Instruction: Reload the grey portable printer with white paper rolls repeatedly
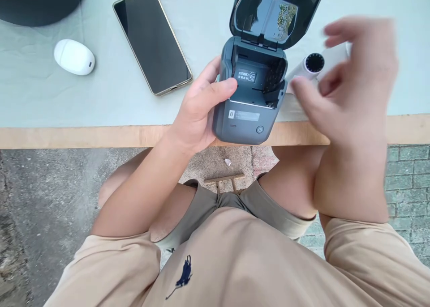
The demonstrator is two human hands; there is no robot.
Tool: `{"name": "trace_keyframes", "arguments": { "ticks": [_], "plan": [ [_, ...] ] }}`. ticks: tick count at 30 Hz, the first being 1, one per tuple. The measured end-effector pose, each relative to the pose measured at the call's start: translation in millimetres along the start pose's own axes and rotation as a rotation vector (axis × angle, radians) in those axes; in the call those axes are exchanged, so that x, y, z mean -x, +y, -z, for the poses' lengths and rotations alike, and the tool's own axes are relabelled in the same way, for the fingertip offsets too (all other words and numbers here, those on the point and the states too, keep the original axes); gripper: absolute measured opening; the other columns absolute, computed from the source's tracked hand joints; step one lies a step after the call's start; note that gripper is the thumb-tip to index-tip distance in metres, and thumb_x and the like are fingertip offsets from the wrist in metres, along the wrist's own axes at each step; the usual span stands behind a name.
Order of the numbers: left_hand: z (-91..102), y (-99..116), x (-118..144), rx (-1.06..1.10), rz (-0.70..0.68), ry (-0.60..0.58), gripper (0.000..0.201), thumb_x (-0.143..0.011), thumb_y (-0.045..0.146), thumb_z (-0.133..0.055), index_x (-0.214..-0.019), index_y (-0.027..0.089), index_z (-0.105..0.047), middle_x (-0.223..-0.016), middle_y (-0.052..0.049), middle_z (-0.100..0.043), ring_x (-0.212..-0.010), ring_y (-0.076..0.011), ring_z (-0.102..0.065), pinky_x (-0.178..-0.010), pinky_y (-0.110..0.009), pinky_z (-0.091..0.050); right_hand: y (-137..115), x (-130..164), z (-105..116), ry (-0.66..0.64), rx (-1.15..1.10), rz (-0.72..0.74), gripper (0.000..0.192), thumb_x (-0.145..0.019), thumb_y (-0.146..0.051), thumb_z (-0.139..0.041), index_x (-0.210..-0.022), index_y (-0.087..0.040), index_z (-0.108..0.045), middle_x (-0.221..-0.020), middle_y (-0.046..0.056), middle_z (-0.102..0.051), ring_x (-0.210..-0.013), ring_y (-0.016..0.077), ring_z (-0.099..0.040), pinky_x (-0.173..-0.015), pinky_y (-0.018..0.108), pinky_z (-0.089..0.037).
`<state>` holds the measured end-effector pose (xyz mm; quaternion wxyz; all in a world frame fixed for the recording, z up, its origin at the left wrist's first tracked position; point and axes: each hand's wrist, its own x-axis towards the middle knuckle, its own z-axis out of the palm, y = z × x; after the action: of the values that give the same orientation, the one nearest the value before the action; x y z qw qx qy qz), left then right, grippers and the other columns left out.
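Observation:
My left hand (204,105) grips a dark grey portable label printer (243,125) by its left side, thumb over the edge of the bay. The printer's lid (265,16) stands raised, with a clear window in it. Inside the bay, a small printed sticker (247,75) shows, and no roll is visible there. A power button and a Bluetooth mark are on the front. To the right, my right hand (352,78) is blurred by motion, its thumb and fingers apart. Close behind its thumb is a white roll (315,64) with a black end, partly hidden.
A smartphone (152,40) lies on the pale-covered table (101,105), left of the printer. Farther left are a white oval case (74,57) and a black round object (40,2), cut off by the frame. The table's wooden edge (83,137) runs before my lap.

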<state>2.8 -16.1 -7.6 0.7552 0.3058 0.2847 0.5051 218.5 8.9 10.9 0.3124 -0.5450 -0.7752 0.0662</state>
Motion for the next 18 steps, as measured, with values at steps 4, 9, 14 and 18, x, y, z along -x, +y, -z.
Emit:
{"name": "trace_keyframes", "arguments": {
  "ticks": [4,9,14,18],
  "plan": [
    [-1.2,1.1,0.7,0.017,-0.009,0.012,0.02,-0.085,0.022,-0.047,-0.105,0.022,-0.052,-0.108,-0.005,-0.063,-0.099,-0.0235,-0.063,-0.078,-0.032,-0.051,-6.5,-7.3,-12.5,-0.225,0.155,-0.112,0.049,-0.071,-0.026,-0.065,-0.119,-0.032,-0.058,-0.094,0.003,-0.064,-0.075,0.0115,-0.055,-0.074,0.032,-0.048],
    [-1.4,1.7,0.6,0.036,-0.032,0.018,0.019,-0.083,0.023,-0.05,-0.102,0.021,-0.053,-0.103,-0.006,-0.062,-0.09,-0.0216,-0.063,-0.074,-0.032,-0.051,-15.5,-3.7,-5.9,-0.036,-0.425,-0.126,0.056,-0.068,-0.033,-0.073,-0.12,-0.037,-0.051,-0.112,-0.005,-0.055,-0.079,0.0044,-0.059,-0.065,0.021,-0.048],
    [0.5,-0.9,-2.3,0.048,-0.067,-0.022,0.016,-0.085,0.023,-0.046,-0.1,0.021,-0.051,-0.102,-0.008,-0.062,-0.09,-0.0222,-0.061,-0.08,-0.036,-0.05,-23.2,-5.1,-6.0,0.01,-1.032,-0.401,0.03,-0.069,-0.027,-0.072,-0.092,-0.028,-0.052,-0.092,-0.004,-0.061,-0.08,0.0134,-0.065,-0.057,0.029,-0.054],
    [2.8,-3.5,-4.9,0.034,-0.075,-0.029,0.018,-0.084,0.025,-0.048,-0.101,0.022,-0.05,-0.106,-0.008,-0.062,-0.096,-0.025,-0.06,-0.083,-0.039,-0.05,-24.8,-11.8,-4.1,-0.055,-1.189,-0.691,0.043,-0.059,-0.018,-0.07,-0.097,-0.029,-0.053,-0.091,-0.005,-0.055,-0.077,0.01,-0.063,-0.054,0.023,-0.052]
  ]
}}
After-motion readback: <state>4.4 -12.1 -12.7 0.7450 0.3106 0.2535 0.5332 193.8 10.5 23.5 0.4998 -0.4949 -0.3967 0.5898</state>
